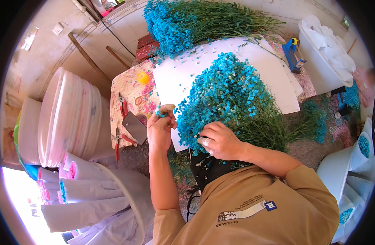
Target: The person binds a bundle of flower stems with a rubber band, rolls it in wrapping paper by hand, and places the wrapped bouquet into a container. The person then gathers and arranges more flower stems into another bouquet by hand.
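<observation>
A large bunch of blue-dyed baby's breath [226, 87] lies in front of me, partly on white paper sheets [171, 75], its green stems pointing right. My right hand [221, 141] is closed at the bunch's near edge, fingers curled into the blossoms; white tape wraps some of its fingers. Just left of the bunch, my left hand [159, 128] pinches a small sprig of blue florets [160, 114] between thumb and fingers. Its fingertips are close to the bunch's left edge. Which stems the right hand grips is hidden by blossoms and its own fingers.
Behind lies another blue bunch [171, 30]. On the table are red-handled pruners [123, 108], a phone [135, 127], yellow tape [143, 78] and a blue tape dispenser [292, 57]. A bucket of wrapped bunches [132, 196] stands lower left, stacked white tubs [69, 118] behind. Another person [365, 87] is far right.
</observation>
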{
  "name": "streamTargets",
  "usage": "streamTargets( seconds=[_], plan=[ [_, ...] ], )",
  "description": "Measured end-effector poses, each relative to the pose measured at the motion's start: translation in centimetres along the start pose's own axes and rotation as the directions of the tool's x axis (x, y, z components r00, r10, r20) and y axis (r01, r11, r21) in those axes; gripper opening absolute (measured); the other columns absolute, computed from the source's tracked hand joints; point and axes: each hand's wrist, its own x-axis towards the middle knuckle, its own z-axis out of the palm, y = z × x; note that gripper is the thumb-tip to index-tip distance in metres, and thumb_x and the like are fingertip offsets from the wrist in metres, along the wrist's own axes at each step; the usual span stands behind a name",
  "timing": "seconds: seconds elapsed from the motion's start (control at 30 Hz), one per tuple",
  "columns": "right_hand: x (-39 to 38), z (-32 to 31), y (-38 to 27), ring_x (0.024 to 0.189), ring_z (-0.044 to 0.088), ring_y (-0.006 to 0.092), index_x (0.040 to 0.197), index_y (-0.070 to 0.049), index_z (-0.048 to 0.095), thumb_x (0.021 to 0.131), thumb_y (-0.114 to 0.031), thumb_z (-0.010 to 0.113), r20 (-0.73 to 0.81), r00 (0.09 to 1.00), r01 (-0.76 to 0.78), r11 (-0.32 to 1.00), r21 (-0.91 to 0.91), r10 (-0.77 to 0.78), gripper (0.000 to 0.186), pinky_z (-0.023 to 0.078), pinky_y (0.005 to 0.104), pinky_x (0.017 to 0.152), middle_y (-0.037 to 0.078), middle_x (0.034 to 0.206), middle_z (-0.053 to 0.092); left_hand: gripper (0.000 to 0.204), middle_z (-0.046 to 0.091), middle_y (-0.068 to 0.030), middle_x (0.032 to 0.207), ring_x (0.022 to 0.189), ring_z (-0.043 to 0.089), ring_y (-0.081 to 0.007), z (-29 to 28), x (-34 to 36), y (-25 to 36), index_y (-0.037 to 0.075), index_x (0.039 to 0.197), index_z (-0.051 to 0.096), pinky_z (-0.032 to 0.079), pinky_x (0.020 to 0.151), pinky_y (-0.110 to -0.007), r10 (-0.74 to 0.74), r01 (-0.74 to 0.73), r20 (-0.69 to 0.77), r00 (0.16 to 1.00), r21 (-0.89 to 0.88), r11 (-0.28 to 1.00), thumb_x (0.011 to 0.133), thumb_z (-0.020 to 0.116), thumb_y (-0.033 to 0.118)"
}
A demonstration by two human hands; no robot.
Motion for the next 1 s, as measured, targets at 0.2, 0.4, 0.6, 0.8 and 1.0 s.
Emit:
streamTargets(
  seconds=[0.2, 0.4, 0.6, 0.8, 1.0],
  plan=[
    [2.0, -4.9, -0.1, 0.093, 0.067, 0.0262, 0.113, -0.008, 0.071, 0.078, -0.008, 0.078, -0.155, 0.984, -0.095, 0.994, -0.062, 0.084, 0.035, 0.051, 0.0423, 0.086, 0.007, 0.099, 0.070, 0.024, 0.051, -0.0036, 0.086, 0.077, 0.049, -0.0155, 3.2, -1.0, 0.7, 0.004, 0.086, 0.056, 0.039, 0.064, -0.031, 0.029, -0.051, 0.242, 0.970, 0.086, 0.995, 0.092, 0.068, 0.025],
    [1.8, -8.5, 3.3, 0.086, 0.066, 0.0341, 0.128, -0.009, 0.065, 0.082, -0.013, 0.078, -0.300, 0.893, -0.402, 0.894, -0.196, 0.336, 0.048, 0.053, 0.0425, 0.080, 0.012, 0.097, 0.070, 0.011, 0.057, -0.0035, 0.090, 0.072, 0.054, -0.0115, 10.3, -2.5, -0.4, 0.004, 0.099, 0.063, 0.046, 0.063, -0.027, 0.301, -0.490, 0.440, 0.846, 0.418, 0.765, 0.094, 0.063, -0.006],
    [0.9, -8.4, 8.1, 0.081, 0.068, 0.0337, 0.136, -0.012, 0.063, 0.085, -0.016, 0.076, -0.297, 0.791, -0.594, 0.787, -0.165, 0.535, 0.053, 0.054, 0.0420, 0.074, 0.017, 0.090, 0.071, 0.052, 0.067, -0.0211, 0.112, 0.089, 0.064, -0.0402, 9.5, -2.9, -6.0, 0.000, 0.114, 0.066, 0.054, 0.080, -0.046, 0.343, -0.729, 0.644, 0.684, 0.583, 0.359, 0.070, 0.049, -0.020],
    [-2.0, -13.6, 14.5, 0.078, 0.059, 0.0110, 0.129, -0.005, 0.066, 0.088, -0.008, 0.073, -0.369, 0.570, -0.655, 0.677, 0.336, 0.735, 0.042, 0.049, 0.0289, 0.071, 0.006, 0.087, 0.068, 0.046, 0.067, -0.0215, 0.110, 0.098, 0.063, -0.0389, 8.0, -6.9, -6.3, 0.000, 0.112, 0.068, 0.053, 0.083, -0.046, 0.170, -0.667, 0.645, 0.745, 0.729, 0.153, 0.071, 0.054, -0.015],
    [-1.8, -13.2, 13.6, 0.081, 0.062, 0.0135, 0.126, -0.001, 0.067, 0.089, -0.012, 0.074, -0.211, 0.628, -0.653, 0.655, 0.381, 0.749, 0.040, 0.050, 0.0293, 0.076, 0.007, 0.092, 0.070, 0.049, 0.071, -0.0160, 0.098, 0.088, 0.068, -0.0395, 9.4, -4.8, -5.9, 0.005, 0.115, 0.070, 0.055, 0.074, -0.047, 0.182, -0.530, 0.498, 0.848, 0.815, 0.236, 0.074, 0.051, -0.014]
  ],
)
